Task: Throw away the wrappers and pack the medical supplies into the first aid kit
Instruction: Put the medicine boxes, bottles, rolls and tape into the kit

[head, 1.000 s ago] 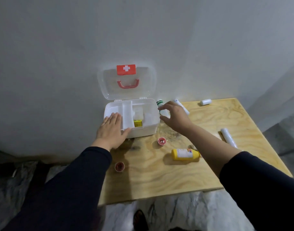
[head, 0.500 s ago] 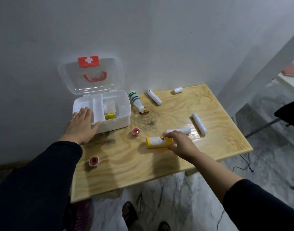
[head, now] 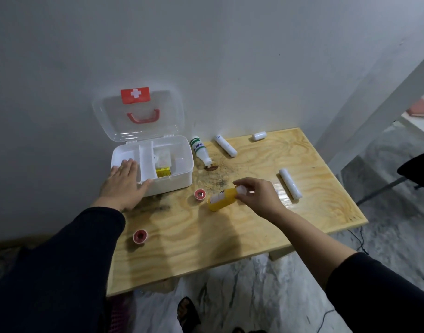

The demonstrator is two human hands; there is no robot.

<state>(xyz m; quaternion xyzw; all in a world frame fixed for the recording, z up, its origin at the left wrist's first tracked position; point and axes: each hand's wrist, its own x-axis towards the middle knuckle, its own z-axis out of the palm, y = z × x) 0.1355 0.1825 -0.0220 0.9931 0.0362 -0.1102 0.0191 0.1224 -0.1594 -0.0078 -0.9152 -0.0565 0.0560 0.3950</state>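
The white first aid kit stands open against the wall, its clear lid up, with a small yellow box inside. My left hand lies flat on the kit's front left corner, fingers spread. My right hand grips the white cap end of a yellow bottle, which is tilted up off the wooden table. A white bottle with a green label lies beside the kit. Three white rolls lie further right: a long white roll, a short white roll and a thick white roll.
Two small red caps rest on the table, one red cap near the kit and another red cap near the front left. A dark stain marks the wood by the white bottle. The table's right and front edges drop to a marble floor.
My right hand left the white bottle by the kit, came down to the yellow bottle, took hold of its cap end and tipped it up. The left hand stayed on the kit.
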